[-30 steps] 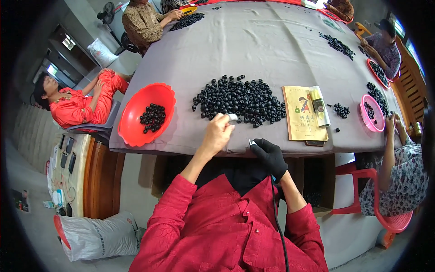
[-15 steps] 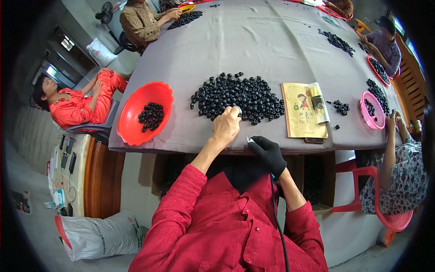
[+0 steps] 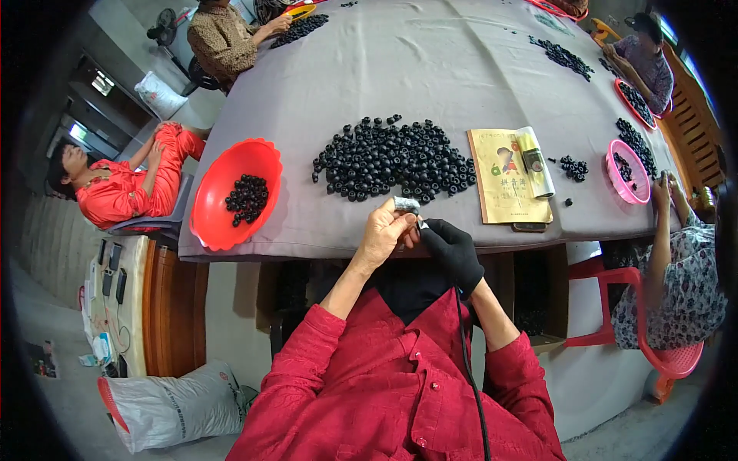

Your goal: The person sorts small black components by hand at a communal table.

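Note:
My bare left hand [image 3: 384, 234] is closed in a pinch just past the near table edge, with a pale wrap [image 3: 406, 205] around one finger. Meeting it fingertip to fingertip is my right hand [image 3: 455, 255], in a black glove and also closed. A small pale, shiny tip [image 3: 422, 224] shows at the glove's fingertips; its kind is unclear. Whatever lies between the fingers is mostly hidden. Right beyond my hands spreads a pile of small black ring-like parts [image 3: 392, 157] with holes. More black parts [image 3: 247, 200] lie in a red scalloped bowl [image 3: 207, 184] at the left.
A yellow booklet [image 3: 496, 180] lies right of the pile, with a clear-wrapped roll [image 3: 536, 161] on it and a phone-like dark object [image 3: 530, 227] at its edge. A pink basket [image 3: 629, 198] stands farther right. Other people sit around the grey-covered table [image 3: 338, 84]. A black cord [image 3: 470, 369] hangs from my right wrist.
My left hand has drawn back from the pile's near edge to my right hand, and their fingertips now meet. The near edge of the pile has a small gap.

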`<move>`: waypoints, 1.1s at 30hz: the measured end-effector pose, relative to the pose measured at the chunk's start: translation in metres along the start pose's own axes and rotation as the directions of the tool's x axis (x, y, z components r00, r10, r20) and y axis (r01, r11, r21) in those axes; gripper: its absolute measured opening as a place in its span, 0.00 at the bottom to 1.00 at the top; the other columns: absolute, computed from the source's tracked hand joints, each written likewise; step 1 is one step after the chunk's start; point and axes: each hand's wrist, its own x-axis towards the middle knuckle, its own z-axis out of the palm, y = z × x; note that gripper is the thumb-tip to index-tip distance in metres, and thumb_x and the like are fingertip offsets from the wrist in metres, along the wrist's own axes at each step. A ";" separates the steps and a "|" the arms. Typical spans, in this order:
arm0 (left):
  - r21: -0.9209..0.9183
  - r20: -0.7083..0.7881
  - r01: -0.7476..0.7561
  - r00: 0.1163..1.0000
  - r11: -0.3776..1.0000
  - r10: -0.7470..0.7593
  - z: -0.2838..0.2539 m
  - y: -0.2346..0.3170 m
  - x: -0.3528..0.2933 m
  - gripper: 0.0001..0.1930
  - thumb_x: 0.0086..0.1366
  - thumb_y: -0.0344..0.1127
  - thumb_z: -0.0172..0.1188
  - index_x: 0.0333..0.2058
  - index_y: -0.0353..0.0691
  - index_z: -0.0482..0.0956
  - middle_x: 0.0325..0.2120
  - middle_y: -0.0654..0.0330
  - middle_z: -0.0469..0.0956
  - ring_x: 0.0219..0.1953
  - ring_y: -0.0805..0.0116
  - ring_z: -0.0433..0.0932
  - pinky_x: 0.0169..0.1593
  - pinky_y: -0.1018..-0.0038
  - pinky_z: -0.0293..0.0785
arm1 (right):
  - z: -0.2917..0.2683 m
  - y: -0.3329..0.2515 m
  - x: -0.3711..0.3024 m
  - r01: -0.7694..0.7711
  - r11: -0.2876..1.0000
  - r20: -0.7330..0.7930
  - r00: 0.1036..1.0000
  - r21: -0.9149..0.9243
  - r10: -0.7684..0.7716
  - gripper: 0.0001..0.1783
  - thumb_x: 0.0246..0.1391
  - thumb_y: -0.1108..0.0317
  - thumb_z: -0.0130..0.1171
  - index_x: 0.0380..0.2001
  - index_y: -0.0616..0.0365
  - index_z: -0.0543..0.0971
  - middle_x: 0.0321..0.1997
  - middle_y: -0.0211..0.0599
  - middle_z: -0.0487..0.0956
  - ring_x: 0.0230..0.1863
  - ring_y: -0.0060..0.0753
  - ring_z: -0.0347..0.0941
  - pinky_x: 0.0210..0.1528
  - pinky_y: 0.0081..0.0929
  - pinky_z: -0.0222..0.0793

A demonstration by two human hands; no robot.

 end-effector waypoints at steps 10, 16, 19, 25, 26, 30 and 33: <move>0.101 0.137 0.082 0.986 0.992 -0.095 -0.007 0.001 0.004 0.08 0.60 0.27 0.52 0.39 0.34 0.73 0.23 0.66 0.73 0.19 0.82 0.69 0.22 0.85 0.66 | 0.002 -0.007 -0.002 0.014 0.999 0.029 0.999 -0.032 -0.013 0.11 0.54 0.65 0.52 0.36 0.63 0.75 0.31 0.28 0.76 0.35 0.16 0.68 0.40 0.18 0.65; 0.030 0.076 0.078 0.994 0.997 -0.080 -0.002 0.002 0.003 0.08 0.62 0.27 0.49 0.39 0.35 0.72 0.17 0.67 0.69 0.17 0.81 0.64 0.20 0.84 0.62 | -0.003 0.004 -0.001 0.017 0.996 0.013 1.000 -0.084 -0.016 0.12 0.53 0.66 0.53 0.38 0.63 0.75 0.34 0.30 0.76 0.37 0.16 0.68 0.41 0.18 0.65; -0.208 0.098 0.149 0.987 0.967 -0.131 0.001 0.003 0.000 0.08 0.62 0.28 0.49 0.39 0.35 0.72 0.16 0.67 0.67 0.17 0.79 0.62 0.22 0.83 0.60 | -0.003 0.008 0.000 0.067 0.995 -0.003 0.998 -0.070 -0.067 0.13 0.53 0.66 0.53 0.39 0.63 0.74 0.35 0.30 0.76 0.37 0.16 0.67 0.41 0.18 0.65; -0.288 0.126 0.177 0.981 0.941 -0.146 -0.001 0.003 -0.003 0.08 0.61 0.28 0.50 0.39 0.35 0.72 0.18 0.66 0.67 0.18 0.79 0.63 0.23 0.83 0.60 | -0.001 0.009 0.000 0.157 0.985 -0.022 0.987 -0.068 -0.159 0.13 0.54 0.66 0.52 0.41 0.64 0.73 0.35 0.32 0.76 0.38 0.17 0.68 0.42 0.18 0.65; -0.287 0.127 0.178 0.981 0.941 -0.147 0.000 0.003 -0.003 0.08 0.61 0.28 0.50 0.39 0.35 0.72 0.18 0.66 0.67 0.18 0.79 0.63 0.23 0.83 0.60 | -0.001 0.008 0.000 0.157 0.985 -0.024 0.987 -0.066 -0.159 0.13 0.54 0.66 0.52 0.41 0.64 0.73 0.35 0.32 0.76 0.38 0.17 0.68 0.42 0.18 0.65; -0.300 0.134 0.200 0.977 0.933 -0.166 0.002 0.005 -0.004 0.07 0.61 0.29 0.50 0.38 0.36 0.72 0.19 0.67 0.68 0.19 0.79 0.64 0.23 0.83 0.60 | -0.002 -0.001 -0.002 0.132 0.991 -0.012 0.991 -0.037 -0.132 0.14 0.55 0.65 0.52 0.41 0.63 0.73 0.34 0.31 0.77 0.37 0.16 0.68 0.42 0.18 0.65; -0.310 0.135 0.207 0.976 0.928 -0.173 0.002 0.004 -0.006 0.07 0.62 0.29 0.50 0.38 0.36 0.72 0.19 0.67 0.68 0.19 0.79 0.64 0.23 0.83 0.61 | -0.003 0.003 -0.002 0.126 0.990 -0.016 0.992 -0.062 -0.127 0.15 0.54 0.64 0.52 0.42 0.62 0.73 0.34 0.30 0.77 0.37 0.16 0.68 0.42 0.18 0.65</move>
